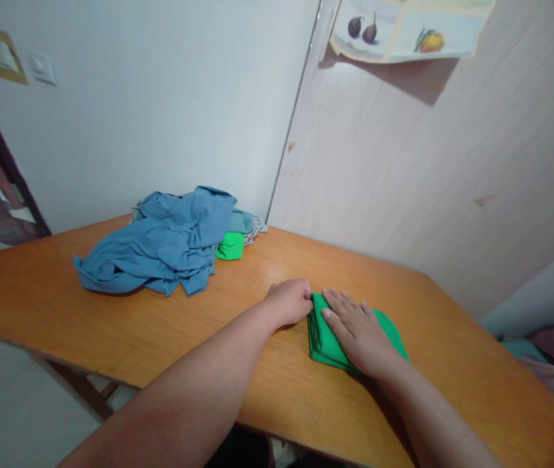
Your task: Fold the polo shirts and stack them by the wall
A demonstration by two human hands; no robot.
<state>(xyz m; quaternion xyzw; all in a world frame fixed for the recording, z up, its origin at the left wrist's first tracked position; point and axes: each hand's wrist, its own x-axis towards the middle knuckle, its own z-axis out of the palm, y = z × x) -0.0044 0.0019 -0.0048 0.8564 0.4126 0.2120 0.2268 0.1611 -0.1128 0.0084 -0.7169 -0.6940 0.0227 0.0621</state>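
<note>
- Green cloth, one, folded in layers; lies on the wooden table, right of the heap, its stacked edges showing along the left side.
- Right hand, one, spread flat on top of the cloth.
- Left hand, one, curled narrow, touching the far left corner; cannot tell whether it pinches fabric.
- Handling note: even palm pressure should keep the layers from sliding; gentle fingers at the corner should avoid new creases.
- Blue garment, crumpled, heaped with other clothes near the wall.
</note>
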